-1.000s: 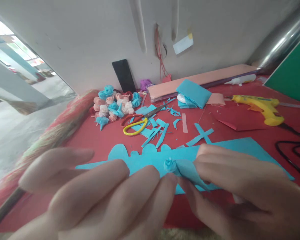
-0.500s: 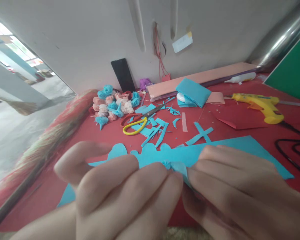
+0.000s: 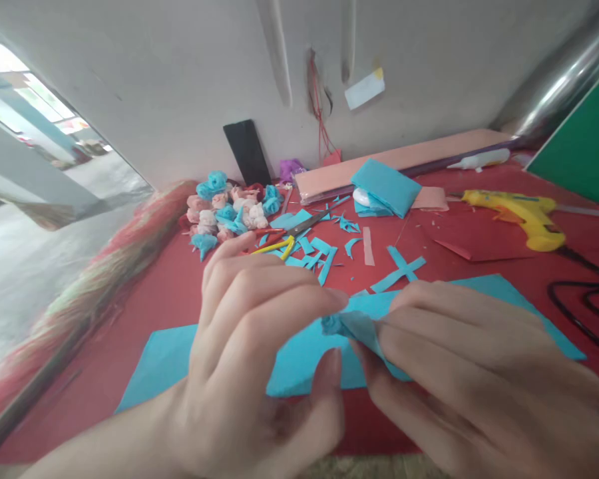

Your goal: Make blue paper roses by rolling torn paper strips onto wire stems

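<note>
And here's the blue paper roll (image 3: 332, 324), up over the blue sheet (image 3: 304, 362), curled head facing left, long axis slanting down rightward into the right hand (image 3: 459, 359), fingers clamped on its tail! The left hand (image 3: 249, 332) is nearer the head, thumb below, fingers above, parted around it; contact, I can't tell. Beyond, scissors (image 3: 304, 226) on the red surface (image 3: 164, 286), paper flowers (image 3: 224, 211) leftward, yellow glue gun (image 3: 522, 205) far right!

Your left hand (image 3: 252, 352), pinched at the rolled blue paper (image 3: 332, 324) half a second ago, now spreads thumb from fingers beside it, hiding the blue sheet (image 3: 167, 352)'s scalloped edge and part of the scissors (image 3: 299, 229)' yellow handle.
</note>
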`<state>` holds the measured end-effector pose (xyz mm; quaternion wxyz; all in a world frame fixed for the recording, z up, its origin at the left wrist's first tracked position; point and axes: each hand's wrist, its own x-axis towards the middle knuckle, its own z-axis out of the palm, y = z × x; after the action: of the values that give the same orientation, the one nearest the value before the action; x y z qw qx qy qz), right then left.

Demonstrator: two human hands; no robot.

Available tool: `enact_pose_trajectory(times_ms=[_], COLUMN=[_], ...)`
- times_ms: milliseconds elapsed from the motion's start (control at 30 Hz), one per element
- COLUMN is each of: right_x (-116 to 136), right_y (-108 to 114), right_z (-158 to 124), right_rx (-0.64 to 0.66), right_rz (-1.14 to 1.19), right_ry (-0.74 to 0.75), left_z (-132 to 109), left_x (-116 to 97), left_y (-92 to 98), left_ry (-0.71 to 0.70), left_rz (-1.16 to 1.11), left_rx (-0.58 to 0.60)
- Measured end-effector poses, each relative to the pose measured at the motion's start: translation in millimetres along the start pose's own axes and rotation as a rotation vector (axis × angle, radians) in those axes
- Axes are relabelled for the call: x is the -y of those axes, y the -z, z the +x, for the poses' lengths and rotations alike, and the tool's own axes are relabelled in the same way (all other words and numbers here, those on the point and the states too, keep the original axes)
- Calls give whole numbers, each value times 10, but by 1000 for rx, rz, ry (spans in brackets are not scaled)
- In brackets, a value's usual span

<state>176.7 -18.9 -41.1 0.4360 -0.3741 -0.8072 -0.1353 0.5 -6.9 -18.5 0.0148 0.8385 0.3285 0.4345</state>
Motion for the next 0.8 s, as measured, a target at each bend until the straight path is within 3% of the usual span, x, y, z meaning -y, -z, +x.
enact_pose_trajectory(times_ms=[133, 233, 400, 533, 800], right_x=[-19, -14, 7, 12, 22], right_y=[3, 15, 22, -10, -5], right_z=[31, 42, 16, -7, 54], right_rx=[-134, -202, -156, -263, -296], right_rz=[-11, -31, -52, -61, -73], right_ry=[117, 125, 152, 225, 232], left_z=[-12, -9, -7, -63, -122], left_x=[98, 120, 94, 50, 30], left_y=[-39, -62, -60, -91, -88], left_ry=[-57, -60, -57, -28, 16], left_rz=[-127, -219, -251, -300, -320], left_rx=[77, 120, 146, 177, 280])
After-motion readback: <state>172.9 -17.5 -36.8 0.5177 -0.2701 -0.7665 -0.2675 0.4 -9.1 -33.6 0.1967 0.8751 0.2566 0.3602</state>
